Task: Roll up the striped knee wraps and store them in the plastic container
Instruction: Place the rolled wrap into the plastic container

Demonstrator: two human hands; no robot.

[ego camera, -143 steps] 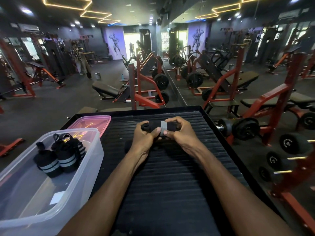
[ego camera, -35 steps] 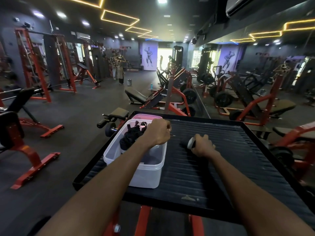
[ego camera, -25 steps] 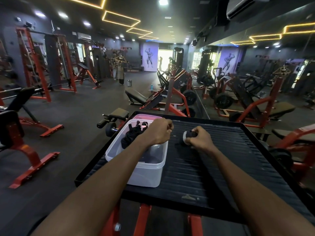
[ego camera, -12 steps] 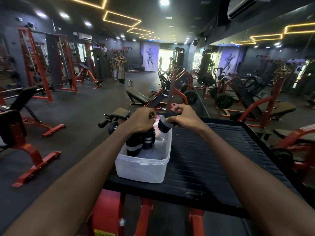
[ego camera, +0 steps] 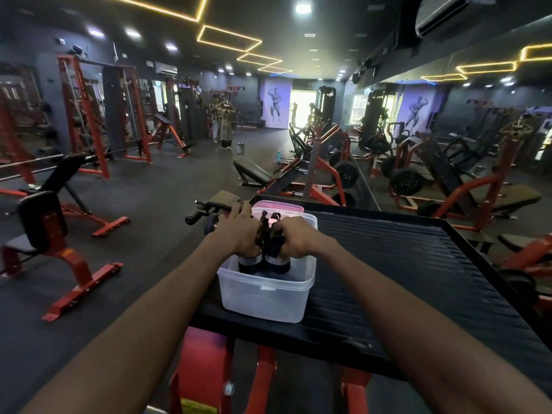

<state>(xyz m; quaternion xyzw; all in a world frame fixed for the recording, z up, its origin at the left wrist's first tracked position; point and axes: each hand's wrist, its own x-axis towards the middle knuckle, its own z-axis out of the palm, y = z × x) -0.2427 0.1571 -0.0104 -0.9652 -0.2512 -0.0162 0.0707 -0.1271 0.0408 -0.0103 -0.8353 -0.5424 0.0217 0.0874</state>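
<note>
view: a single head-worn wide-angle camera is used; no second view is given
position: set above the near edge of the black table (ego camera: 418, 264)
facing: aimed forward and slightly down, across the table into the gym hall
nearness: both forearms are seen close, reaching from the bottom corners; the far wall lies well off
distortion: straight lines are bent toward the edges
</note>
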